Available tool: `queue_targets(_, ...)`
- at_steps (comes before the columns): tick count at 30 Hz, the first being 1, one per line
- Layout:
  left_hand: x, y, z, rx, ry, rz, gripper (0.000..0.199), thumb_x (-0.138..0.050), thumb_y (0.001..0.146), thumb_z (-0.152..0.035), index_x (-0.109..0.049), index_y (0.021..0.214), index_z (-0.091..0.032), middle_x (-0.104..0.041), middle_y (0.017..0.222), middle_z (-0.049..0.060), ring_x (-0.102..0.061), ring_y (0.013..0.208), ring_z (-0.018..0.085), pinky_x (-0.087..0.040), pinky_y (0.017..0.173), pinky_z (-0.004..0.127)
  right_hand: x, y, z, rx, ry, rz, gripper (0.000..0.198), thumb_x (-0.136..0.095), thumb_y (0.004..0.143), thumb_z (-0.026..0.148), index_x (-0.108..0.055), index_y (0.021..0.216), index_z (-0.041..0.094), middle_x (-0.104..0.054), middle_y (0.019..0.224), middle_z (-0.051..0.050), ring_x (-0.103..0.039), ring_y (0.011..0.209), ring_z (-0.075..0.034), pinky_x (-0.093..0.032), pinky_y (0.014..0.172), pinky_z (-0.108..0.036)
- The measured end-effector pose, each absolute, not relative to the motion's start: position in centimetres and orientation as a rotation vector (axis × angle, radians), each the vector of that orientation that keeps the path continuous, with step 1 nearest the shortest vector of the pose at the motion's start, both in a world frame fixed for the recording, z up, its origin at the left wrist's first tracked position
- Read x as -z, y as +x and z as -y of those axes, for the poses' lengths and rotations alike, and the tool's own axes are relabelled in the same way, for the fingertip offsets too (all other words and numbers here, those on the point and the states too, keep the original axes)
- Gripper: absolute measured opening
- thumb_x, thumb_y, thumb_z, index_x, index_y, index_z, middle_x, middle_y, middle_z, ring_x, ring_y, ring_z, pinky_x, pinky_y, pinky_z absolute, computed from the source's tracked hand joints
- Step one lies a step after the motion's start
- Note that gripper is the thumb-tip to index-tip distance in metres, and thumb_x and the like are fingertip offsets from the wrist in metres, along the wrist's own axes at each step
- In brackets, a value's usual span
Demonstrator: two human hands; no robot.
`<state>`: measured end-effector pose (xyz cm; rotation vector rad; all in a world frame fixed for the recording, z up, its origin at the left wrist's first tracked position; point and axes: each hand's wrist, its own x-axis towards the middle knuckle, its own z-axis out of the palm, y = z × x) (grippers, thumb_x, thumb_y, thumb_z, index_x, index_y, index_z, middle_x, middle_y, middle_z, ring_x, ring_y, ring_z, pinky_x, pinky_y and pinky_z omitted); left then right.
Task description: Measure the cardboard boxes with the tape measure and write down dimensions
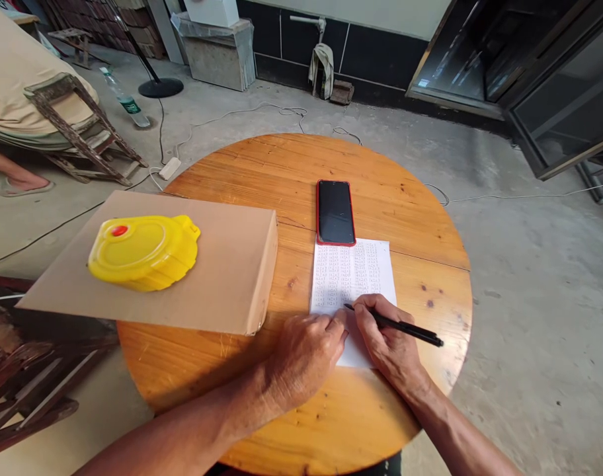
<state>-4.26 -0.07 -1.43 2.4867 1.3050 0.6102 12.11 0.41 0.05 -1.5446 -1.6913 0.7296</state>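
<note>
A white sheet of paper with rows of handwritten figures lies on the round wooden table. My right hand is closed around a black pen, its tip at the lowest written row. The pen slants, its back end pointing right. My left hand rests on the lower left part of the sheet, fingers curled and pressed together; what is under the palm is hidden. Just above, a phone in a red case, screen dark, overlaps the sheet's top edge.
At left a cardboard box overhangs the table's edge, bearing a yellow plastic case with a red button. On the floor beyond are a wooden chair, a plastic bottle, a power strip and cables. A person's foot shows far left.
</note>
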Motion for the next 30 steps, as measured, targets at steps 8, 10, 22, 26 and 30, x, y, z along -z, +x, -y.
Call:
queue_targets(8,1.13,-4.2,0.01,-0.602,2.471,-1.323,0.008,-0.055,0.087,-0.015,-0.06,0.093,-0.019,-0.063,0.064,-0.001,-0.062,0.056,0.019,-0.042,0.05,0.031,-0.12,12.18,-0.58,-0.754,-1.534,1.672,0.017,-0.051,0.09,0.022,-0.058,0.075,0.019,-0.057,0.066,0.003,-0.05,0.061,-0.011,-0.04,0.059,-0.022)
queue_targets(10,1.03,-4.16,-0.04,-0.605,2.47,-1.322,0.009,-0.056,0.087,-0.016,-0.06,0.093,-0.019,-0.064,0.064,-0.001,-0.062,0.056,0.02,-0.042,0.049,0.032,-0.09,12.11,-0.64,-0.755,-1.542,1.676,0.017,-0.052,0.09,0.022,-0.058,0.075,0.019,-0.057,0.066,0.004,-0.05,0.06,-0.011,-0.039,0.059,-0.022)
queue_targets(22,1.26,-4.27,0.04,-0.531,2.457,-1.309,0.016,-0.056,0.089,-0.018,-0.061,0.104,-0.02,-0.065,0.069,-0.002,-0.064,0.06,0.019,-0.044,0.052,0.03,0.04,12.57,-0.51,-0.723,-1.529,1.615,0.018,-0.05,0.089,0.022,-0.056,0.073,0.02,-0.052,0.063,0.004,-0.047,0.059,-0.011,-0.037,0.056,-0.023)
queue_targets(26,1.23,-4.36,0.0,-0.518,2.471,-1.284,0.014,-0.054,0.088,-0.016,-0.061,0.1,-0.02,-0.064,0.069,-0.001,-0.063,0.06,0.019,-0.045,0.053,0.031,0.08,12.43,-0.61,-0.725,-1.539,1.637,0.017,-0.05,0.089,0.021,-0.057,0.073,0.02,-0.054,0.063,0.004,-0.048,0.059,-0.012,-0.038,0.056,-0.024)
queue_targets(30,1.26,-4.26,-0.1,-0.521,2.48,-1.285,0.013,-0.054,0.088,-0.015,-0.061,0.098,-0.019,-0.064,0.068,-0.001,-0.063,0.059,0.019,-0.045,0.052,0.031,0.04,12.31,-0.59,-0.725,-1.555,1.655,0.017,-0.05,0.089,0.021,-0.058,0.074,0.019,-0.056,0.065,0.003,-0.05,0.06,-0.012,-0.039,0.058,-0.024)
